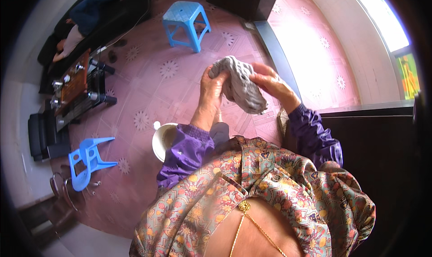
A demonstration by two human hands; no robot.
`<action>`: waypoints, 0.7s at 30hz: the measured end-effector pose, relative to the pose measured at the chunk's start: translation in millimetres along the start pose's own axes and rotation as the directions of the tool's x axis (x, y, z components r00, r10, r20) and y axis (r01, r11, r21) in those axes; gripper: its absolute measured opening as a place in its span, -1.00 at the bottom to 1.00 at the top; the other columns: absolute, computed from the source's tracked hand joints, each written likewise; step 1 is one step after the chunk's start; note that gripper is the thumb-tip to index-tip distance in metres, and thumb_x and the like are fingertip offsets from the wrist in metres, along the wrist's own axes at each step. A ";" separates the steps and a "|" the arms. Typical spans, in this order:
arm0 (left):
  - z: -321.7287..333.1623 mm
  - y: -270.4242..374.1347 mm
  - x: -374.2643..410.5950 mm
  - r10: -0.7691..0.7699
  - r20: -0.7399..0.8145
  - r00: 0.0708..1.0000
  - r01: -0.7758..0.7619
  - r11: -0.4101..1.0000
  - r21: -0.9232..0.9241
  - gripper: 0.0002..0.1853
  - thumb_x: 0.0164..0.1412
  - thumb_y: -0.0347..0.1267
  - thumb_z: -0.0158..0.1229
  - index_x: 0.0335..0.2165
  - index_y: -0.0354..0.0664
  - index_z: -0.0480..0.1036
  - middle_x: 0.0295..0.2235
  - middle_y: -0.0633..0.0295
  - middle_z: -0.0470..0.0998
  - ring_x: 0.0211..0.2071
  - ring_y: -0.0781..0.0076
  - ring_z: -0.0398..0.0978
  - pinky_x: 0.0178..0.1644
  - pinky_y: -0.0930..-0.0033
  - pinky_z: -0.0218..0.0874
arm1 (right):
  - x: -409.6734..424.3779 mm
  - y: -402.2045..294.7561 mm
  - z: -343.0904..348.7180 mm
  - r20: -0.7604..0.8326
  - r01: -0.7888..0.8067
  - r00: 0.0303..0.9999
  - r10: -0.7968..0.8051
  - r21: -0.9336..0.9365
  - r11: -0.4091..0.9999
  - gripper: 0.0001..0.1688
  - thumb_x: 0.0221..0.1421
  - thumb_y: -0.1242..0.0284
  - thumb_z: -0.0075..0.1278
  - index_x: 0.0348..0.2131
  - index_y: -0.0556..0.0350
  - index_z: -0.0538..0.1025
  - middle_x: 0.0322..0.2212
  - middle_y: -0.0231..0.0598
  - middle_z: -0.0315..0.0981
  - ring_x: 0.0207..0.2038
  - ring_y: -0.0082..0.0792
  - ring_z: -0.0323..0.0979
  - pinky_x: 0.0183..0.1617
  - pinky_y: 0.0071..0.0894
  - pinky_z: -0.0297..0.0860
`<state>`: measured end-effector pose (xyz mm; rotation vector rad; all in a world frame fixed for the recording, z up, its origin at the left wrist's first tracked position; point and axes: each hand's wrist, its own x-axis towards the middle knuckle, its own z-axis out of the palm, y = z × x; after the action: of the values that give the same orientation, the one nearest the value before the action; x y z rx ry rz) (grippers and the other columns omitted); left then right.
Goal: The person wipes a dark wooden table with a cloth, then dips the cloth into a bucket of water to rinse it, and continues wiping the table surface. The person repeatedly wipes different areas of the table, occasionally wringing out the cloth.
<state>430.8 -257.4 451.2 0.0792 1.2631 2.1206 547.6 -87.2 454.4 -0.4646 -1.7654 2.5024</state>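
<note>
A grey, crumpled cloth (241,85) hangs folded between my two hands, above the tiled floor. My left hand (213,88) grips its left end, with the thumb laid over the fabric. On the other side, the fingers of my right hand (270,80) pinch the cloth's upper right edge. Its lower end droops freely below the hands. Down by my left forearm stands a white bucket (160,142), partly covered by my purple sleeve; what it holds cannot be made out.
A blue plastic stool (185,17) stands ahead. At left, a blue plastic chair (86,162) lies near a wooden-topped tea table (72,83). Beyond, a person (72,37) lies on a black sofa (135,12). A dark cabinet (364,149) is close on my right, near a door threshold (278,54).
</note>
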 end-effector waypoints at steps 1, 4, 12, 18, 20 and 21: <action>3.0 3.4 5.2 0.010 0.031 0.999 -0.010 1.000 -0.009 -0.69 0.00 -0.57 0.25 -0.22 -0.22 0.39 -0.30 0.27 0.53 -0.29 0.49 0.48 -0.14 0.48 0.33 | 5.8 -9.0 -2.8 0.038 0.050 0.998 -0.047 -0.086 0.995 -0.48 0.07 0.35 0.10 -0.02 0.24 0.37 -0.17 -0.29 0.40 -0.13 -0.52 0.33 -0.04 -0.49 0.28; 3.6 5.4 20.8 0.066 0.097 0.993 -0.071 0.996 0.050 -0.66 0.00 -0.57 0.25 -0.19 -0.23 0.39 -0.26 0.25 0.53 -0.27 0.49 0.49 -0.11 0.47 0.34 | 6.7 -41.2 -8.6 0.113 0.205 0.978 -0.174 -0.394 0.896 -0.64 0.11 0.33 0.05 -0.16 0.22 0.47 -0.36 -0.38 0.46 -0.30 -0.57 0.37 -0.21 -0.56 0.32; 40.6 94.9 84.0 0.121 0.383 0.916 -0.129 0.992 -0.004 -0.65 0.10 -0.46 0.20 -0.11 -0.21 0.36 -0.22 0.30 0.51 -0.22 0.59 0.45 -0.10 0.54 0.30 | 46.9 -108.5 -1.8 -0.290 0.475 0.799 -0.526 -0.230 0.849 -0.75 0.10 0.41 0.04 -0.23 0.17 0.48 -0.39 -0.45 0.44 -0.28 -0.63 0.35 -0.15 -0.60 0.28; 26.9 -16.6 112.5 -0.137 0.488 0.862 0.155 0.988 0.003 -0.45 0.32 -0.15 -0.10 0.13 -0.26 0.14 0.11 0.18 0.22 0.11 0.34 0.20 0.20 0.26 0.02 | 65.0 -44.5 -44.5 -0.047 0.235 0.746 -0.664 -0.914 0.329 -0.87 0.04 0.42 -0.02 -0.44 0.11 0.43 -0.59 -0.10 0.40 -0.49 -0.14 0.41 -0.40 -0.29 0.33; 55.4 -3.7 109.7 -0.116 0.415 0.903 0.127 0.992 0.001 -0.53 0.30 -0.24 -0.04 0.09 -0.25 0.20 0.07 0.21 0.28 0.08 0.38 0.23 0.19 0.28 0.03 | 55.4 -53.9 -46.8 -0.282 0.257 0.738 -0.613 -0.722 0.642 -0.81 0.03 0.44 0.01 -0.36 0.21 0.46 -0.54 -0.14 0.44 -0.46 -0.34 0.42 -0.35 -0.39 0.34; 67.4 -5.3 124.1 -0.061 0.397 0.916 0.042 0.997 0.057 -0.58 0.28 -0.29 0.00 0.05 -0.25 0.25 0.03 0.24 0.32 0.05 0.41 0.25 0.17 0.31 0.04 | 58.4 -61.5 -58.8 -0.338 0.221 0.726 -0.599 -0.711 0.668 -0.81 0.04 0.44 0.00 -0.35 0.21 0.46 -0.54 -0.20 0.44 -0.45 -0.42 0.41 -0.34 -0.43 0.34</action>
<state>361.3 -134.4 449.4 0.4708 1.0552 1.9032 499.3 0.0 480.8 -0.6116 -2.0783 1.2171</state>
